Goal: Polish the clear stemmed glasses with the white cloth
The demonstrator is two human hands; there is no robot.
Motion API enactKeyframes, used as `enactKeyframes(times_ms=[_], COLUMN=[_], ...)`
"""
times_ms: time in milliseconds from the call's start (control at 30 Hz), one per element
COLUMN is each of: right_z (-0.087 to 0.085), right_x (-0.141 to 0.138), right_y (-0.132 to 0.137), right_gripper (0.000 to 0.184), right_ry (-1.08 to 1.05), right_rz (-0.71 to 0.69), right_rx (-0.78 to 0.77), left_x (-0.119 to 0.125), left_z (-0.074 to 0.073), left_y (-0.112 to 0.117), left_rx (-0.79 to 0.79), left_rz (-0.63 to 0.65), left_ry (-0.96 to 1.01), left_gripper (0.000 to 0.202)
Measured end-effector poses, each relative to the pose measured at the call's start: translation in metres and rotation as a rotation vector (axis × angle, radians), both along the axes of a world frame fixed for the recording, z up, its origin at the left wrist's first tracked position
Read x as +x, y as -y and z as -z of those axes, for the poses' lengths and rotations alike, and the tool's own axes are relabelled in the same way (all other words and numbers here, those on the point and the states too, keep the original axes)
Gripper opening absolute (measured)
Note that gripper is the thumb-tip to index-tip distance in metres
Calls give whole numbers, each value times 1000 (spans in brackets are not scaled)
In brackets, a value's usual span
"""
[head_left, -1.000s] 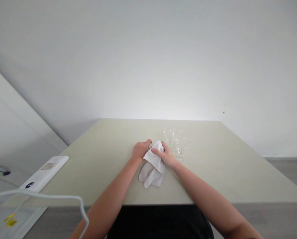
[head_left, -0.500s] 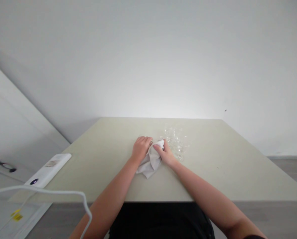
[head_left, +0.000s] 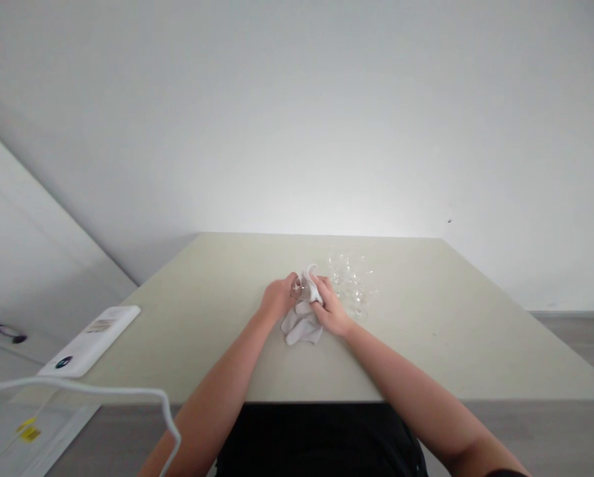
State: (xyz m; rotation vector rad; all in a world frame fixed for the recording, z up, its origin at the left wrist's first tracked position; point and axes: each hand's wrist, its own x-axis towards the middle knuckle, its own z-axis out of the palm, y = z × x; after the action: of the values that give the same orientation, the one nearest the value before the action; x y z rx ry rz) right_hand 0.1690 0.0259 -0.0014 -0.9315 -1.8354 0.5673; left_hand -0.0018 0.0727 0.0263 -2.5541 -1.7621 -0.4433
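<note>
My left hand (head_left: 278, 299) is closed round a small clear glass (head_left: 297, 289) at the middle of the beige table (head_left: 426, 331). My right hand (head_left: 331, 309) grips a white cloth (head_left: 303, 324) and presses part of it against that glass. The rest of the cloth hangs down onto the tabletop between my wrists. Just right of my right hand stand several clear stemmed glasses (head_left: 353, 281), close together.
A white flat device (head_left: 91, 339) lies at the table's left edge. A white cable (head_left: 93, 391) loops across the lower left. White walls stand behind and to the left, and grey floor shows at the right.
The cloth has been gathered up from the table and bunched against the glass. Both hands shifted slightly away from me, and the glass now shows between them.
</note>
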Motion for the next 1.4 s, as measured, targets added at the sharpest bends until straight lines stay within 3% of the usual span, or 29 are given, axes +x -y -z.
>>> enactKeyframes(times_ms=[133, 267, 433, 533, 633, 733, 967, 1200, 1400], right_z=[6, 10, 14, 19, 21, 22, 22, 23, 24], right_x=[0, -6, -10, -8, -4, -1, -1, -1, 0], right_y=[-5, -8, -12, -16, -21, -23, -20, -21, -21], right_gripper=[38, 35, 43, 31, 13, 8, 27, 19, 28], right_ry=[-198, -224, -253, -245, -177, -116, -25, -54, -16], right_rz=[39, 18, -28, 5, 1, -22, 25, 6, 14], right_rx=[-195, -202, -254, -244, -196, -180, -205, -209, -215], left_x=[1, 0, 1, 3, 4, 5, 3, 1, 1], left_z=[0, 2, 3, 4, 6, 7, 5, 6, 5], left_y=[0, -1, 3, 6, 7, 6, 6, 4, 4], left_rx=[-27, -11, 35, 84, 130, 115, 44, 54, 54], left_rz=[-7, 25, 331, 415, 405, 383, 334, 360, 361], left_ry=[35, -19, -129, -181, -196, -193, -191, -177, -206], left_gripper=[21, 22, 19, 19, 19, 18, 16, 17, 17])
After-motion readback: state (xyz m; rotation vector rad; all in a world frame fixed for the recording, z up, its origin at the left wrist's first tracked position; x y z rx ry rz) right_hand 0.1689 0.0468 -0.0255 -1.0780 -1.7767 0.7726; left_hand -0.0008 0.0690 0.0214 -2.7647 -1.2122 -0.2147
